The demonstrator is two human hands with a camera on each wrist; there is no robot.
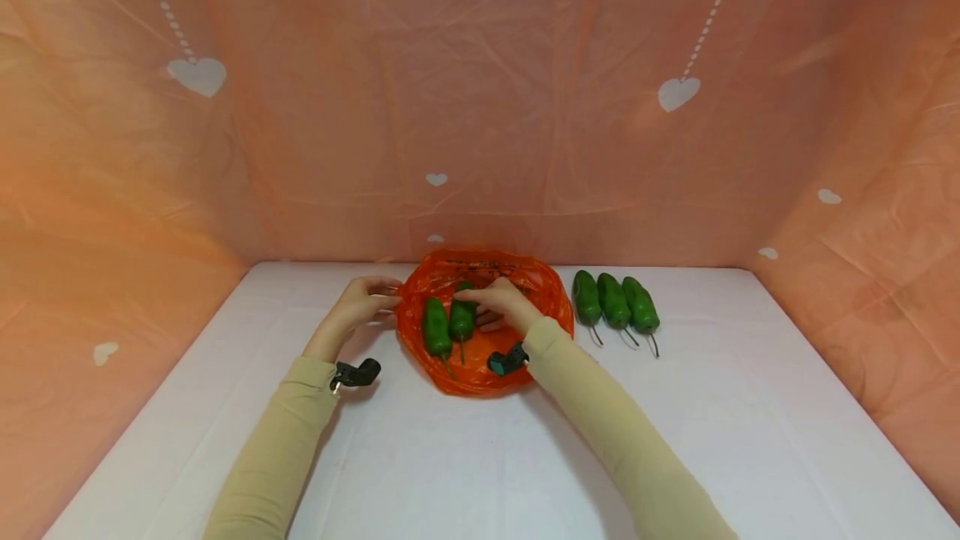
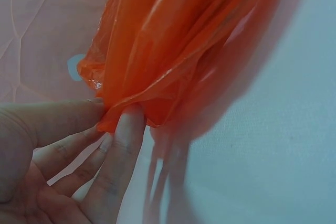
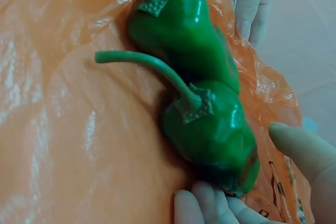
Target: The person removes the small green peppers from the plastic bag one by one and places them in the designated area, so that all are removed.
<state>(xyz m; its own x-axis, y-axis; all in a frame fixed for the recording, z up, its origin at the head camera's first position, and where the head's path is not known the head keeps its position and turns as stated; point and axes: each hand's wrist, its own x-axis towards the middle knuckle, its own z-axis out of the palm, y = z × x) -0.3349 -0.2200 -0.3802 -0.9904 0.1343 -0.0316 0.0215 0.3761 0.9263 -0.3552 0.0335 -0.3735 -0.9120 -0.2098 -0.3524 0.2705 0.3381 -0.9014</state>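
An orange plastic bag (image 1: 480, 373) lies spread open on the white table, with two green peppers inside it. My left hand (image 1: 358, 307) pinches the bag's left edge between thumb and fingers, the gathered plastic (image 2: 142, 72) showing in the left wrist view. Inside the bag, my right hand (image 1: 504, 302) is at the right-hand pepper (image 1: 462, 325); its fingertips (image 3: 205, 203) are right by the pepper's lower end and its thumb stands apart, so the hand is spread around it. The other pepper (image 1: 435, 330) lies just left, stem toward me.
To the right of the bag, three more green peppers (image 1: 614, 302) lie side by side with stems toward me. Orange cloth (image 1: 480, 107) with white hearts hangs behind the table and along both sides. A black wrist camera (image 1: 358, 373) sits on the left sleeve.
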